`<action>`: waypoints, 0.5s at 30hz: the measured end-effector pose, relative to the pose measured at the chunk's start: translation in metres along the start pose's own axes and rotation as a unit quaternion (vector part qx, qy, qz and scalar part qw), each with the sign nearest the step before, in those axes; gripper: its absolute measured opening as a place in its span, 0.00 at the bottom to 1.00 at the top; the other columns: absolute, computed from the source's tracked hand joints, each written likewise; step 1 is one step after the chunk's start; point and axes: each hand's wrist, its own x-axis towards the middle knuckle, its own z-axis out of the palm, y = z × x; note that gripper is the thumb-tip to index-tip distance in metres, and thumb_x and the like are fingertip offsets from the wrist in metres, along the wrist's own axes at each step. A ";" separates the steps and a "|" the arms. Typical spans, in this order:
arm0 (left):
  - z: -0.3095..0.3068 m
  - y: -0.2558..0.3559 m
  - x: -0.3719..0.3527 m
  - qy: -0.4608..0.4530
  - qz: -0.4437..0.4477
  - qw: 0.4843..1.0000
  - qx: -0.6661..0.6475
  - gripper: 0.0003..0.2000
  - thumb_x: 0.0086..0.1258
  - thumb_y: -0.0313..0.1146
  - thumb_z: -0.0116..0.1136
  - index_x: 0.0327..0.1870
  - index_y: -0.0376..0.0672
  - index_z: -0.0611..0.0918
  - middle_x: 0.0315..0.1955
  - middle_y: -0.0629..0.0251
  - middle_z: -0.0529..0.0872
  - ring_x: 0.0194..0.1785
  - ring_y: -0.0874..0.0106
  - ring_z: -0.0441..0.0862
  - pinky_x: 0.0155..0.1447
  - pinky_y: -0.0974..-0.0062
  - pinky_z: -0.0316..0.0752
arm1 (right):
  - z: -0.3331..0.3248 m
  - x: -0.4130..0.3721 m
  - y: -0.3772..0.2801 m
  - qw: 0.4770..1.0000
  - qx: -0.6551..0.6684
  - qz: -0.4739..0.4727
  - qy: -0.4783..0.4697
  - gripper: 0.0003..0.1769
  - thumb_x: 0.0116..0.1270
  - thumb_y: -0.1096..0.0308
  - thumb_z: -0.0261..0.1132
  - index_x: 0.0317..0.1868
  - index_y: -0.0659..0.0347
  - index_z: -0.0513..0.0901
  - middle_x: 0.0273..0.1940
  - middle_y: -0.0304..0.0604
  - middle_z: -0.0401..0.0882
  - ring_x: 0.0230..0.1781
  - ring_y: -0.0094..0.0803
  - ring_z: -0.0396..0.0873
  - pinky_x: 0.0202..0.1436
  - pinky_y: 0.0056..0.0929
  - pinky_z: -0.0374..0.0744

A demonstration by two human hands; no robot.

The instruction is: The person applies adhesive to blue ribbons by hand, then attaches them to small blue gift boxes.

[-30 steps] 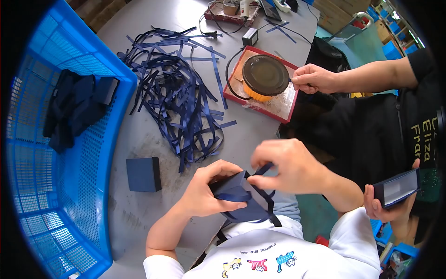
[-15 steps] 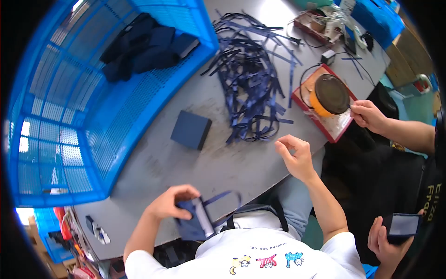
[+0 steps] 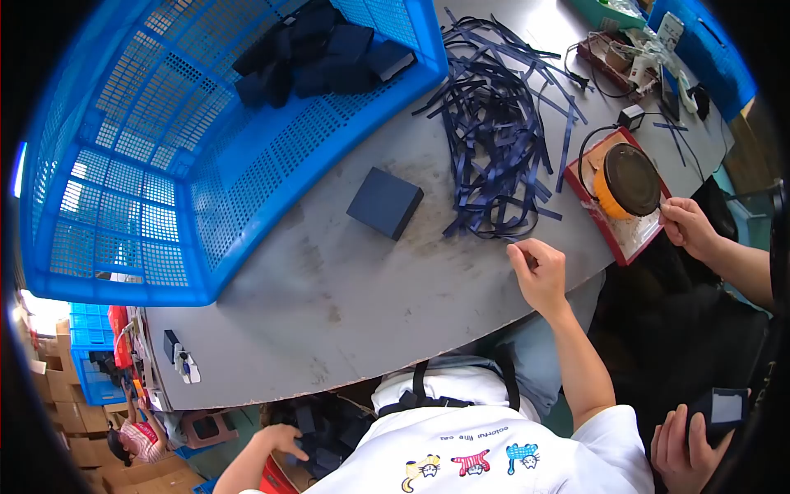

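Note:
My left hand (image 3: 285, 442) is below the table's front edge, over a heap of dark blue boxes (image 3: 317, 424). Its fingers are apart and hold nothing. Close to the near end of a pile of navy ribbon strips (image 3: 494, 140), my right hand (image 3: 541, 270) hovers with fingers curled in; I see nothing in them. A closed dark blue box (image 3: 384, 203) sits on the grey table (image 3: 329, 329), left of the ribbons.
A blue plastic crate (image 3: 239, 218) lies on its side at the left, several dark boxes inside. At the right, a co-worker's hand (image 3: 690, 229) touches an orange pot (image 3: 629, 181) on a red-edged board; their other hand (image 3: 687, 449) holds an open box (image 3: 724, 409).
The ribboned box has left my left hand, which has dropped below the table edge. My right hand has come nearer the ribbon pile. The whole view has shifted.

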 end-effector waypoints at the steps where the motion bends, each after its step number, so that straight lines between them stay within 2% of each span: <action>1: -0.044 0.031 -0.020 -0.015 0.080 0.996 -0.036 0.37 0.48 0.62 0.63 0.53 0.41 0.78 0.50 0.54 0.81 0.53 0.57 0.78 0.56 0.70 0.73 | 0.000 0.000 -0.001 1.000 -0.003 -0.002 -0.002 0.07 0.58 0.73 0.65 0.25 0.67 0.80 0.20 0.45 0.76 0.17 0.30 0.73 0.22 0.24 0.69; 2: -0.084 0.060 -0.037 -0.016 0.147 0.987 -0.059 0.29 0.54 0.53 0.65 0.49 0.39 0.80 0.42 0.56 0.84 0.45 0.61 0.81 0.51 0.73 0.74 | 0.001 0.000 -0.001 1.000 -0.004 -0.005 -0.001 0.07 0.58 0.73 0.65 0.25 0.67 0.80 0.20 0.45 0.76 0.17 0.30 0.73 0.22 0.24 0.69; 3: -0.110 0.078 -0.051 0.019 0.180 0.969 -0.170 0.28 0.55 0.47 0.67 0.53 0.38 0.78 0.48 0.58 0.82 0.52 0.65 0.79 0.57 0.72 0.72 | 0.002 0.000 -0.001 1.000 -0.008 -0.006 0.007 0.07 0.58 0.73 0.65 0.25 0.67 0.80 0.20 0.45 0.76 0.17 0.30 0.73 0.22 0.24 0.69; 4: -0.143 0.098 -0.067 0.040 0.236 0.941 -0.239 0.25 0.55 0.44 0.68 0.52 0.40 0.79 0.46 0.61 0.83 0.50 0.69 0.79 0.56 0.70 0.73 | 0.003 -0.001 -0.002 1.000 -0.012 -0.007 0.014 0.07 0.58 0.73 0.65 0.25 0.67 0.79 0.20 0.46 0.76 0.17 0.30 0.72 0.22 0.25 0.69; 6: -0.209 0.138 -0.098 0.226 0.308 0.906 -0.181 0.25 0.52 0.42 0.69 0.52 0.43 0.79 0.44 0.62 0.83 0.49 0.70 0.79 0.55 0.69 0.73 | 0.003 -0.002 -0.003 1.000 -0.018 -0.010 0.020 0.07 0.58 0.73 0.65 0.25 0.68 0.79 0.20 0.46 0.76 0.17 0.31 0.73 0.22 0.25 0.69; 7: -0.235 0.149 -0.101 0.352 0.341 0.856 -0.161 0.27 0.52 0.41 0.69 0.54 0.42 0.77 0.44 0.63 0.82 0.48 0.68 0.79 0.53 0.69 0.74 | 0.003 -0.001 -0.004 0.999 -0.021 -0.010 0.025 0.07 0.58 0.73 0.65 0.25 0.68 0.79 0.20 0.46 0.75 0.17 0.32 0.73 0.22 0.25 0.69; 8: -0.263 0.165 -0.106 0.437 0.355 0.806 -0.185 0.27 0.53 0.38 0.67 0.55 0.38 0.75 0.49 0.58 0.79 0.52 0.65 0.77 0.56 0.68 0.73 | 0.003 -0.001 -0.004 0.999 -0.021 -0.018 0.029 0.07 0.58 0.73 0.65 0.25 0.68 0.79 0.20 0.46 0.75 0.17 0.32 0.73 0.22 0.25 0.69; 9: -0.291 0.173 -0.098 0.544 0.368 0.746 -0.115 0.30 0.53 0.39 0.66 0.58 0.39 0.72 0.54 0.56 0.75 0.57 0.62 0.73 0.60 0.67 0.69 | 0.002 -0.001 -0.004 0.999 -0.028 -0.022 0.029 0.07 0.58 0.73 0.65 0.25 0.68 0.79 0.20 0.47 0.75 0.17 0.32 0.73 0.22 0.26 0.69; 11: -0.345 0.187 -0.075 0.657 0.323 0.675 -0.089 0.36 0.52 0.43 0.67 0.61 0.38 0.68 0.58 0.54 0.71 0.62 0.59 0.68 0.65 0.66 0.64 | 0.002 -0.003 -0.005 0.999 -0.034 -0.019 0.031 0.07 0.58 0.73 0.65 0.25 0.68 0.79 0.20 0.47 0.76 0.18 0.34 0.73 0.23 0.27 0.69; 13: -0.383 0.201 -0.049 0.702 0.267 0.651 -0.107 0.41 0.49 0.49 0.68 0.63 0.37 0.64 0.60 0.52 0.69 0.64 0.57 0.65 0.67 0.64 0.61 | 0.002 -0.003 -0.004 0.998 -0.044 -0.019 0.036 0.07 0.58 0.73 0.65 0.25 0.68 0.80 0.20 0.47 0.76 0.18 0.34 0.73 0.23 0.27 0.69; 14: -0.395 0.208 -0.041 0.704 0.274 0.646 -0.106 0.41 0.49 0.49 0.68 0.63 0.37 0.64 0.60 0.52 0.69 0.64 0.57 0.65 0.67 0.64 0.61 | 0.003 -0.003 -0.004 0.998 -0.042 -0.017 0.039 0.07 0.57 0.72 0.65 0.25 0.68 0.80 0.20 0.47 0.76 0.18 0.34 0.74 0.23 0.27 0.70; 15: -0.403 0.213 -0.031 0.692 0.223 0.679 -0.100 0.43 0.47 0.51 0.69 0.63 0.37 0.64 0.60 0.51 0.68 0.64 0.57 0.65 0.66 0.64 0.61 | 0.004 -0.003 -0.005 0.998 -0.048 -0.018 0.043 0.07 0.57 0.72 0.65 0.25 0.68 0.80 0.20 0.47 0.76 0.18 0.34 0.74 0.23 0.27 0.70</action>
